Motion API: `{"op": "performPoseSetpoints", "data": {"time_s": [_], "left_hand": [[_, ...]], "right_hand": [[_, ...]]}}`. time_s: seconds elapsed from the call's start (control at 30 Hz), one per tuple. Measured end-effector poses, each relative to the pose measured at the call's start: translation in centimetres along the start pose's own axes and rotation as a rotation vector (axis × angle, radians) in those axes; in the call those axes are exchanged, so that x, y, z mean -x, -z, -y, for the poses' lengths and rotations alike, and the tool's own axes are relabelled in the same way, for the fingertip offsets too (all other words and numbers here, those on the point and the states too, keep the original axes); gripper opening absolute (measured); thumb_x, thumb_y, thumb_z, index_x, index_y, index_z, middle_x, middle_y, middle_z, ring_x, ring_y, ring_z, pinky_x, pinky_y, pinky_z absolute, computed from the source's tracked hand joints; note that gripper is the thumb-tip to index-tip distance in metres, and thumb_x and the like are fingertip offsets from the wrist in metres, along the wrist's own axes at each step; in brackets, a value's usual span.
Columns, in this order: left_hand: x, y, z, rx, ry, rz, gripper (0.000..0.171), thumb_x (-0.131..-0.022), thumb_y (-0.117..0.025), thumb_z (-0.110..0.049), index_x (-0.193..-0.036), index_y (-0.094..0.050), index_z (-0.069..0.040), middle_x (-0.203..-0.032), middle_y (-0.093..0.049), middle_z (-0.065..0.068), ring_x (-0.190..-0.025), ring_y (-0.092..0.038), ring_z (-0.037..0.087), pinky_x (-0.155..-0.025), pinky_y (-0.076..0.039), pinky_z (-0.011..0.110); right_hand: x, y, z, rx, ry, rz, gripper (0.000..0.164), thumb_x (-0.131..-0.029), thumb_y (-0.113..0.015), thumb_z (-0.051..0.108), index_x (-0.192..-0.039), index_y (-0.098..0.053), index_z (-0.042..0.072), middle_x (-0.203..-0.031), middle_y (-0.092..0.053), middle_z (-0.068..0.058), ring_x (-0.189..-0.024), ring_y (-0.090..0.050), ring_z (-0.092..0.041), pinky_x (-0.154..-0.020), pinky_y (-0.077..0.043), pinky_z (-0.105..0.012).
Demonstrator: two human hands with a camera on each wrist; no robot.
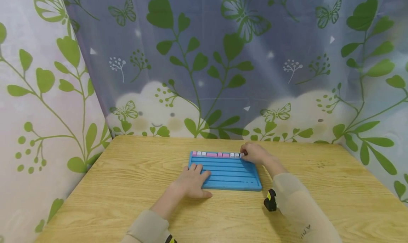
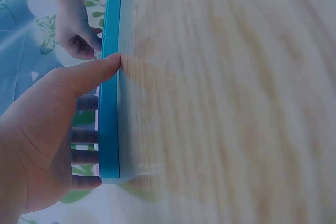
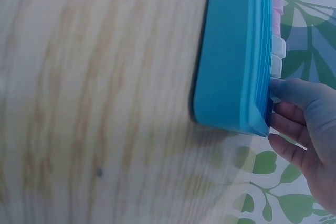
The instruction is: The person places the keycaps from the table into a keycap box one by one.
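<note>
A blue ridged tray lies on the table, with a row of pink and white keycaps along its far ledge. My left hand rests on the tray's near left part, fingers spread and fairly straight. In the left wrist view the thumb of that left hand touches the tray's near edge. At the far right corner my right hand pinches a pale keycap at the end of the row. The right wrist view shows the right hand beside white keycaps; its fingertips hide most of the held one.
The wooden table extends around the tray on all sides. Behind it hangs a cloth printed with leaves and butterflies. A black wrist device sits at the right sleeve.
</note>
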State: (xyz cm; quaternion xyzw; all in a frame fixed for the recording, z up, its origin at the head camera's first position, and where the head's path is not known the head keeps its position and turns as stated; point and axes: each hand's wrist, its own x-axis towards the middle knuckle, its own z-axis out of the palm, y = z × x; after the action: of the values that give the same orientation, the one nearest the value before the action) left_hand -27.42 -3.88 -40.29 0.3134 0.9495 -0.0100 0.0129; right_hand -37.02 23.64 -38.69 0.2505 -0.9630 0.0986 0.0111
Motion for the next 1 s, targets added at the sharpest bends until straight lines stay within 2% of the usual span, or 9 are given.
{"op": "performPoseSetpoints", "data": {"time_s": [0.5,0.73,1.0], "left_hand": [[0.08,0.08,-0.07,-0.003,0.003,-0.003,0.070,-0.081,-0.055,-0.061,-0.136,-0.043,-0.019,-0.129,-0.040,0.012,-0.115,-0.037,0.029,-0.092,-0.033,0.048],[-0.02,-0.13,-0.02,-0.004,0.005,0.005,0.071,-0.081,-0.054,-0.063,-0.136,-0.043,-0.020,-0.130,-0.040,0.012,-0.116,-0.037,0.029,-0.093,-0.032,0.048],[-0.14,-0.24,-0.01,-0.016,0.008,0.012,0.071,-0.081,-0.053,-0.063,-0.137,-0.042,-0.020,-0.131,-0.039,0.012,-0.117,-0.036,0.030,-0.093,-0.032,0.049]], "right_hand": [[-0.16,0.07,-0.03,-0.015,-0.004,0.021,0.014,-0.086,-0.065,0.011,-0.096,-0.064,0.002,-0.087,-0.056,-0.006,-0.077,-0.052,-0.019,-0.072,-0.046,-0.037],[-0.19,0.02,-0.16,0.026,0.031,0.039,0.013,-0.087,-0.065,0.012,-0.097,-0.064,0.003,-0.085,-0.055,-0.004,-0.075,-0.049,-0.017,-0.069,-0.044,-0.035],[-0.12,-0.09,-0.09,0.052,0.072,0.019,0.016,-0.086,-0.065,0.010,-0.099,-0.064,0.002,-0.085,-0.059,-0.005,-0.074,-0.052,-0.017,-0.069,-0.046,-0.035]]}}
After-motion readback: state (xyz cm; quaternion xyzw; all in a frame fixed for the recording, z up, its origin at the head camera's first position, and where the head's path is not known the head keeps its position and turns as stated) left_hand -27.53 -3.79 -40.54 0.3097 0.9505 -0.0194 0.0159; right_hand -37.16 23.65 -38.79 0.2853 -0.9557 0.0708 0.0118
